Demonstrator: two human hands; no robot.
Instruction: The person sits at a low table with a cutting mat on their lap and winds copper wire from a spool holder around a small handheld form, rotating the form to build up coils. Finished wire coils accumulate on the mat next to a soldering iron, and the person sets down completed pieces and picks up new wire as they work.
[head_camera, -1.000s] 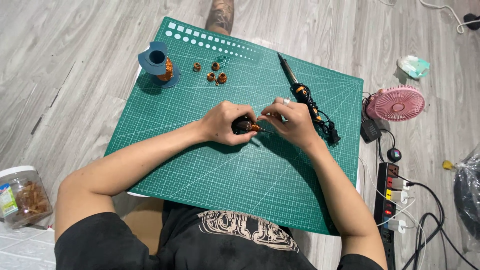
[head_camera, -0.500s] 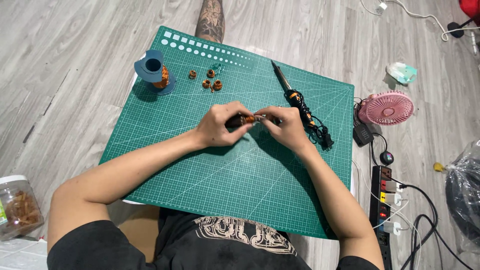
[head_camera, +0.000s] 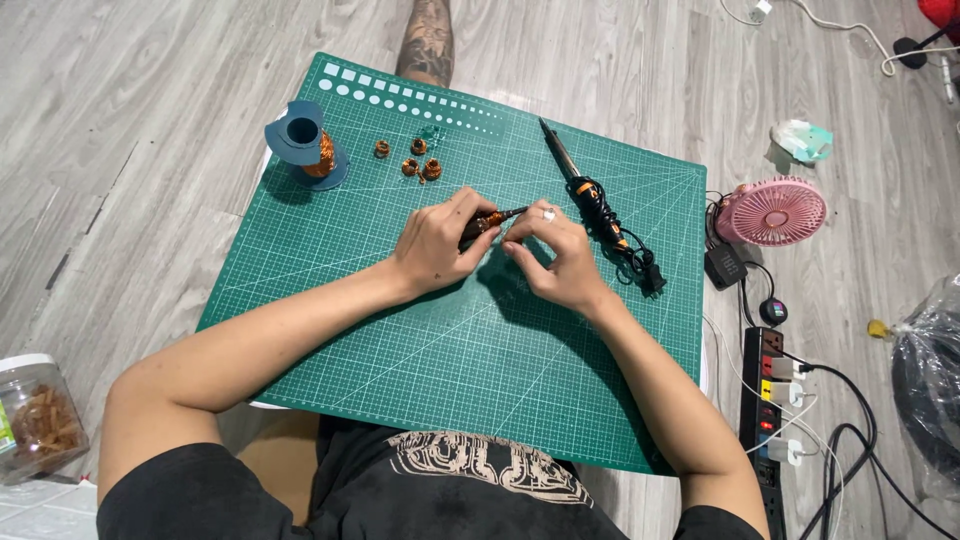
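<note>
Grey wood-look flooring fills the head view, and on it lies a green cutting mat (head_camera: 400, 330) with a white grid. Both hands meet near the mat's middle. The left hand (head_camera: 435, 245) is curled around a small dark and copper-coloured coil piece (head_camera: 482, 222), thumb and fingers pinched on it. The right hand (head_camera: 555, 250) pinches its fingertips together just at the piece's tip, where a thin dark end sticks out; what exactly it grips is too small to tell.

Up at the mat's far edge stands a blue spool of copper wire (head_camera: 305, 145), and near it four small copper coils (head_camera: 410, 160) sit loose. A soldering iron (head_camera: 585, 185) lies just beside the right hand, its black cord bunched at the mat's right side. Off the mat sit a pink fan (head_camera: 770, 210) and a power strip (head_camera: 768, 400) with plugs in it. A plastic jar (head_camera: 40, 420) stands at the lower left.

Risk to watch: the iron lies close to the right wrist, so a careless sweep could brush it or snag the cord. Fine wire could also slip or kink if the pinch loosens.
</note>
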